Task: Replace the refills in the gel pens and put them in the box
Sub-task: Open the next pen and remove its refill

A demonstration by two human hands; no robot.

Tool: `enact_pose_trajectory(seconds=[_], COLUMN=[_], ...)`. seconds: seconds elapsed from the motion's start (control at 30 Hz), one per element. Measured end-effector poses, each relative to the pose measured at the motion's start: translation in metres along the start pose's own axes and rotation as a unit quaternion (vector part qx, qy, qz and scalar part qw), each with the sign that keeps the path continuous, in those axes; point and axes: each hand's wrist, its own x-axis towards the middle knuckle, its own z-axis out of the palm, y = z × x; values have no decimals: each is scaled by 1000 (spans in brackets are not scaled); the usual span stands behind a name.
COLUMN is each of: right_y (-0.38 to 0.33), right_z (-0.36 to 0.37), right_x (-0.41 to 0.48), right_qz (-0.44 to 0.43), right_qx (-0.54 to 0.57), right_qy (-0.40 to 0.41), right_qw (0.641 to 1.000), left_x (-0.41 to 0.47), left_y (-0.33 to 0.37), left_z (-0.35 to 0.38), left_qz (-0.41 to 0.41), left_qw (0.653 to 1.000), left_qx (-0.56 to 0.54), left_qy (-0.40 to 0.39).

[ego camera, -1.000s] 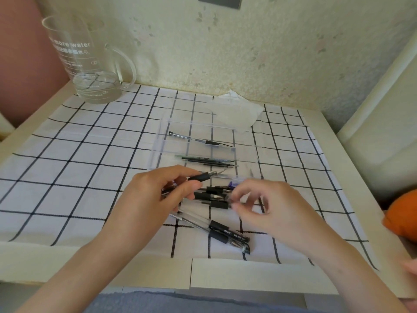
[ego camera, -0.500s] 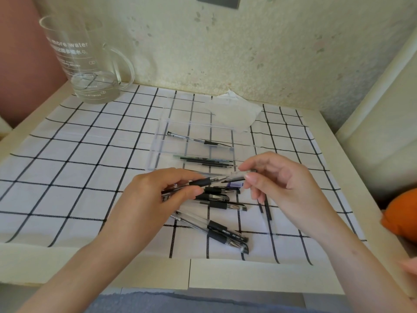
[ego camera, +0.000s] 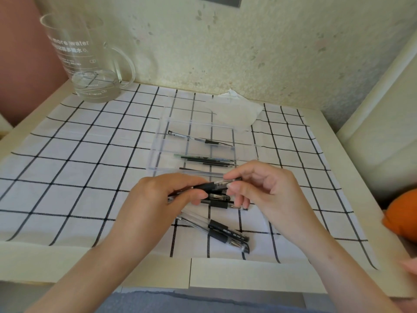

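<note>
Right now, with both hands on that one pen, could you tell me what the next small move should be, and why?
Probably seat the clear end piece fully: the left hand holds the pen by its black grip, the right hand pinches its clear end, so it looks half-joined. I cannot tell cap from tip.

Spread over table (ego camera: 225, 276), short of near edge: cloth (ego camera: 90, 168). Far-left corner: jug (ego camera: 90, 71), partly on cloth. Centre, toward far edge: box (ego camera: 158, 152), set crosswise. In its far part: single pen (ego camera: 198, 138). In its near part: refills (ego camera: 203, 159), side by side. Just behind box's far-right corner, at far edge: crumpled sheet (ego camera: 237, 114). In front of box, above cloth: held pen (ego camera: 216, 185), gripped by left hand (ego camera: 158, 199) at its left end, pinched by right hand (ego camera: 266, 190) at its right end. Beneath hands, on cloth: loose pens (ego camera: 218, 201). Closer to near edge: pair of pens (ego camera: 216, 231), touching. Beyond right edge: round thing (ego camera: 401, 213).
</note>
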Motion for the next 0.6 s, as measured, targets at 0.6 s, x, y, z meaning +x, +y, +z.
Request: enact_pose_trajectory(seconds=[0.6], right_y=[7], right_z=[12], right_x=[-2], right_qz=[-7], right_qx=[58], right_qy=[5], right_qw=[998], left_x=[-4], left_y=[-4], left_z=[-1], left_qz=[33], left_qw=[998], left_qx=[43], left_qy=[15])
